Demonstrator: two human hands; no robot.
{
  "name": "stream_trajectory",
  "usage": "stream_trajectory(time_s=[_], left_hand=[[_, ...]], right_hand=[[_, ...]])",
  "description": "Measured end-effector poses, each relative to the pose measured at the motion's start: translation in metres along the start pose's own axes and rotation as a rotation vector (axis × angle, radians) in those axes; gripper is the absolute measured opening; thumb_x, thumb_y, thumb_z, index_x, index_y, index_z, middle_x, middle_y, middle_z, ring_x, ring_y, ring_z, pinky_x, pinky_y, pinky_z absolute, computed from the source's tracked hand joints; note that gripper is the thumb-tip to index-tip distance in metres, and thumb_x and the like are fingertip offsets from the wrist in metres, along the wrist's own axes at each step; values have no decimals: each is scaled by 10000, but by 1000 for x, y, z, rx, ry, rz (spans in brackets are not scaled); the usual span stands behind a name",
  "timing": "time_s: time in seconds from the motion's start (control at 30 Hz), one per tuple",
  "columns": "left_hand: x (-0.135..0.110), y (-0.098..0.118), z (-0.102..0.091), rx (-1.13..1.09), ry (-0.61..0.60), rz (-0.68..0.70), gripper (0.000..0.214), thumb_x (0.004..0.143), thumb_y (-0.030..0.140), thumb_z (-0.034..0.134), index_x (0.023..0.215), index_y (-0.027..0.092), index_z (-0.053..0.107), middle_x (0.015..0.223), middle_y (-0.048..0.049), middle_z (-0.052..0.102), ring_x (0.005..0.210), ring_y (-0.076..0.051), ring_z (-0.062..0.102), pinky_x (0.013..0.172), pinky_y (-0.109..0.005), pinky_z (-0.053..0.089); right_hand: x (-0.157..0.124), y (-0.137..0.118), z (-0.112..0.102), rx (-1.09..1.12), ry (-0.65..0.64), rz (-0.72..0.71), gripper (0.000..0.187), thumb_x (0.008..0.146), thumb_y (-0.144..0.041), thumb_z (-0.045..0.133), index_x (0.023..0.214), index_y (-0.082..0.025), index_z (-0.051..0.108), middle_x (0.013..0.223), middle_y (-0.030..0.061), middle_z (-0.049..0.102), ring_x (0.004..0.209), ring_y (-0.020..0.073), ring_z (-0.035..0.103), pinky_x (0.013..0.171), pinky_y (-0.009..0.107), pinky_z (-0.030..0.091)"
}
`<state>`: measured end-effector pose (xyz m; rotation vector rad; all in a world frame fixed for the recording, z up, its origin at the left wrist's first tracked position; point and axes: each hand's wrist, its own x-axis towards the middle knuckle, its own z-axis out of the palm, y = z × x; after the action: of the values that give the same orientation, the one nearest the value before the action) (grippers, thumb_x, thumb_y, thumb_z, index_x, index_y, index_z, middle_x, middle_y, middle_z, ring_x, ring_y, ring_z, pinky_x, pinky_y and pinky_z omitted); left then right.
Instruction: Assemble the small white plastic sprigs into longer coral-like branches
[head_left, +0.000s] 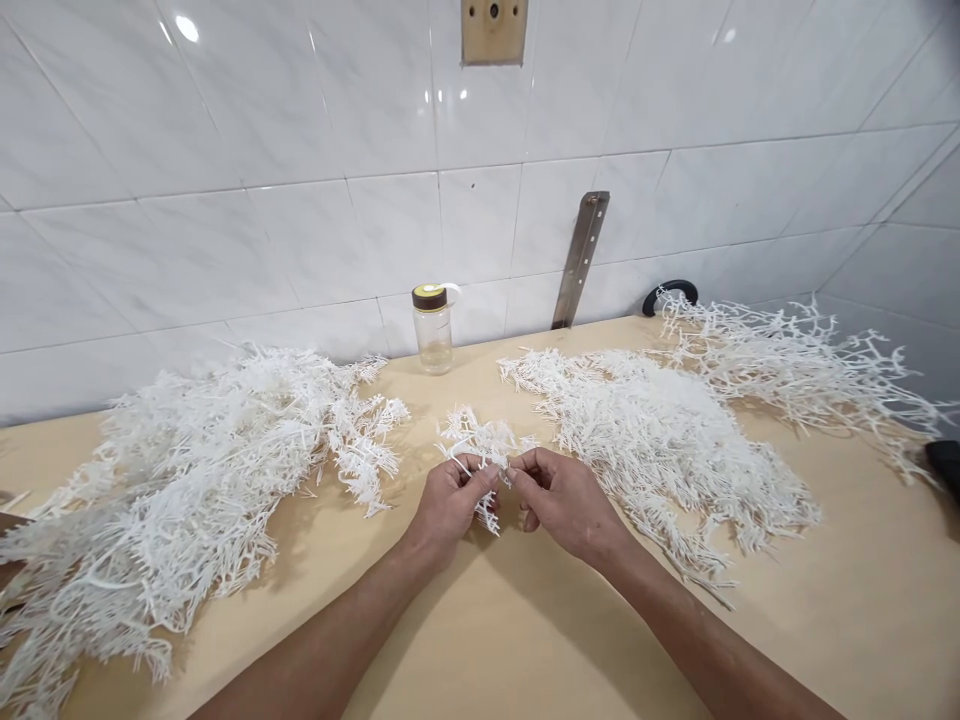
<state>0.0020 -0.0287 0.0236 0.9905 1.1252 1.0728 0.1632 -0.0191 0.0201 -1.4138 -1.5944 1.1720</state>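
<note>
Both my hands meet over the middle of the table. Between thumb and fingers, my left hand (448, 500) grips a white branched plastic sprig (476, 437) with fine twig-like ends. My right hand (559, 497) pinches at the same sprig's near side with thumb and forefinger; the exact spot between those fingertips is too small to make out. Left of my hands lies a big heap of white sprigs (217, 480), with a small clump at its right edge. To the right, a flatter pile of white sprigs (660, 440) spreads close to my right hand.
Behind the hands stands a clear bottle (433, 335) with a dark and yellow lid. A metal bracket (581, 260) leans on the tiled wall (300, 250). Longer white branches (795, 365) lie at the far right of the wooden table (517, 620), near a black curved object (671, 292).
</note>
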Motion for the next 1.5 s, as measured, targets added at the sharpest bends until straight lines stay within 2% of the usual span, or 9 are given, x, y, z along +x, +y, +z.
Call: stream_trajectory(time_s=[0.23,0.47,0.6,0.73,0.9,1.0,1.17,1.5], left_hand=[[3,1,-3,25,-41,-15,359,698,466,770,685,150,601,574,-14,597,510,-114,517,504,-230,393],[3,-1,-2,-46,65,-19,305,710,429,750,720,150,627,596,-5,602,538,-121,543,512,-232,400],[3,-3,-2,-28,49,8,328,726,451,734,700,153,600,576,3,587,512,-111,521,507,-228,402],[3,-7,-2,111,19,74,328,767,465,689,698,163,581,573,4,594,503,-115,530,516,-230,427],[3,-10,-1,270,29,157,314,806,432,649,654,168,571,547,6,577,501,-115,533,497,-214,415],[2,-11,0,295,38,173,320,818,435,638,654,169,569,546,7,576,496,-115,536,489,-212,414],[3,-14,0,293,44,169,333,834,467,634,701,169,570,568,2,599,506,-126,565,510,-227,442],[4,-18,-1,324,77,183,305,840,445,622,727,167,573,584,-1,602,533,-135,569,528,-237,447]], right_hand=[[-1,0,-2,48,17,-39,233,891,-422,565,868,-199,626,602,-20,631,497,163,653,515,280,546],[-4,-2,3,73,22,-84,247,925,-430,533,855,-199,583,616,-32,603,492,142,643,534,271,541],[-3,2,6,71,-65,-28,252,910,-436,552,864,-190,581,644,-23,612,497,136,631,513,267,536],[-1,2,5,186,-158,-1,309,871,-483,610,946,-183,606,719,-4,630,571,141,630,514,263,551],[-1,-1,1,118,-70,4,270,835,-453,646,854,-184,643,724,11,633,618,160,635,523,267,564],[-2,-3,1,43,-33,20,245,846,-430,614,815,-189,643,686,3,625,573,161,640,505,271,559],[-3,-3,3,7,-31,21,176,868,-356,555,793,-203,599,646,-26,630,477,152,651,489,264,527],[-2,-1,7,72,-19,90,97,816,-266,568,863,-205,628,609,-30,648,494,171,673,515,278,567]])
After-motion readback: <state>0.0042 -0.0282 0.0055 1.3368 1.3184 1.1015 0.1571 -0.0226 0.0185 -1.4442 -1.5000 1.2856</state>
